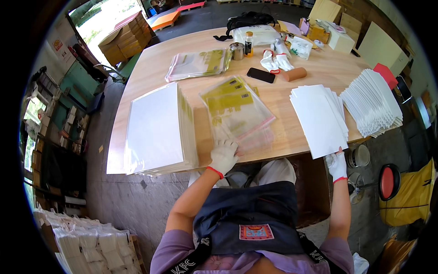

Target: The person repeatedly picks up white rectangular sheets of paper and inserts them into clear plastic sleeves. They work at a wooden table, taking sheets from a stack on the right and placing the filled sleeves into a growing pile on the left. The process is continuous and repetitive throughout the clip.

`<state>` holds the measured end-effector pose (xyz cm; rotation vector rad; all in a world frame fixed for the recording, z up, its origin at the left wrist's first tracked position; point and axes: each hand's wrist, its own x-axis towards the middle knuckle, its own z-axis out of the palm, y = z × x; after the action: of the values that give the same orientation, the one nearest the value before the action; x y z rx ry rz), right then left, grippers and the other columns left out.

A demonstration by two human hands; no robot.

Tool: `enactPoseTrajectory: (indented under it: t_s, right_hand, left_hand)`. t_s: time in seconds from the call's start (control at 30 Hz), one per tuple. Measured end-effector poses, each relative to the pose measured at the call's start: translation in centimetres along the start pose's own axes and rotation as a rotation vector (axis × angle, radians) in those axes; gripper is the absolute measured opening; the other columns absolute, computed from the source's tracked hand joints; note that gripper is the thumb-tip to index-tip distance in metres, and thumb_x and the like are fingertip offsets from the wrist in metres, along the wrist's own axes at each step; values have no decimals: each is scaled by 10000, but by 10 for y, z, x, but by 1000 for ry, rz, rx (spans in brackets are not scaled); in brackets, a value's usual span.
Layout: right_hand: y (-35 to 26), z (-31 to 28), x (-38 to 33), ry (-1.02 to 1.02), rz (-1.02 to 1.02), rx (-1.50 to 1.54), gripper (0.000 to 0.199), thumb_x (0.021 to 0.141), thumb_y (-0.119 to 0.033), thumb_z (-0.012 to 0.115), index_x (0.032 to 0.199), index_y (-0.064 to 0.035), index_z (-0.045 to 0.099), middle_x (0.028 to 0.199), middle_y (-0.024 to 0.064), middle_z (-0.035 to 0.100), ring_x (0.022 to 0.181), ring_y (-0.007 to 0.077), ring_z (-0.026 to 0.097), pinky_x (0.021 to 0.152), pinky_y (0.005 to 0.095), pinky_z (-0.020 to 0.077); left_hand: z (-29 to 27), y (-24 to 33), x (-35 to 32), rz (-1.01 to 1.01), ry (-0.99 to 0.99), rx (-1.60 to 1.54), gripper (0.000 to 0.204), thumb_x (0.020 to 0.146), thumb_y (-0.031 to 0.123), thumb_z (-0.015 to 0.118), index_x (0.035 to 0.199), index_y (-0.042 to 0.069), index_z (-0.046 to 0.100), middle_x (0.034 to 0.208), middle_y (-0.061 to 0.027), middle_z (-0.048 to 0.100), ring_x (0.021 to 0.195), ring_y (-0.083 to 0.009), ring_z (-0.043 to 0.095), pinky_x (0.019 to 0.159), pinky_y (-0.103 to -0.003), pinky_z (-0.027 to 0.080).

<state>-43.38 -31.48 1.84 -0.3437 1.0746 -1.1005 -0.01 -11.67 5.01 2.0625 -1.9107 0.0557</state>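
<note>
Both my hands wear white gloves with red cuffs. My left hand [224,157] is at the table's near edge, fingers curled on the near end of a clear plastic bag [237,116] printed in olive-gold. Several such bags lie fanned out there, loosely overlapping. At the right, my right hand [336,164] grips the near corner of a white sheet [319,121], one bare fingertip showing on top. That sheet lies over a few others, slightly spread. Left of the bags stands a tall stack of bagged white sheets [157,128], their clear sleeves shining along the edges.
Another pile of printed bags [198,63] lies farther back. Beyond my hands are a black phone [261,75], a brown roll [294,74], spare gloves [276,61], a metal tin [237,51] and a bottle [248,44]. A leaning row of white sheets [372,102] occupies the right edge.
</note>
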Motion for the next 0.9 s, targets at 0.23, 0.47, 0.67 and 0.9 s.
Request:
enactPoseTrajectory:
  t_s: [0.23, 0.47, 0.67, 0.9]
  right_hand:
    - [-12, 35, -7, -91, -328, -236, 134, 900, -120, 480, 1032, -101, 492, 809, 45, 566, 466, 115, 484, 345, 222, 379]
    - [22, 38, -114, -450, -66, -276, 422, 787, -200, 583, 1140, 20, 511, 960, 100, 629, 784, 163, 622, 667, 271, 515]
    - [67, 36, -154, -515, 209, -323, 429, 786, -210, 583, 1131, 38, 521, 892, 74, 625, 655, 130, 596, 550, 237, 489]
    - [116, 12, -148, -277, 102, -32, 400, 804, -111, 523, 1181, 10, 467, 1004, 118, 611, 782, 210, 637, 600, 304, 536]
  left_hand:
    - [16, -27, 9, -74, -84, 78, 292, 660, 134, 666, 936, 136, 572, 960, -68, 535, 907, -258, 532, 725, -384, 488]
    - [12, -22, -1, -16, -30, 54, 281, 642, 72, 626, 909, 137, 567, 914, -65, 538, 918, -270, 527, 728, -387, 489]
    - [16, -32, 1, -74, -24, -124, 295, 647, 51, 605, 925, 140, 561, 968, -50, 538, 933, -271, 535, 730, -378, 481]
    - [0, -23, -6, -175, 127, -201, 224, 677, 27, 577, 878, 121, 608, 862, -56, 563, 801, -255, 559, 699, -358, 476]
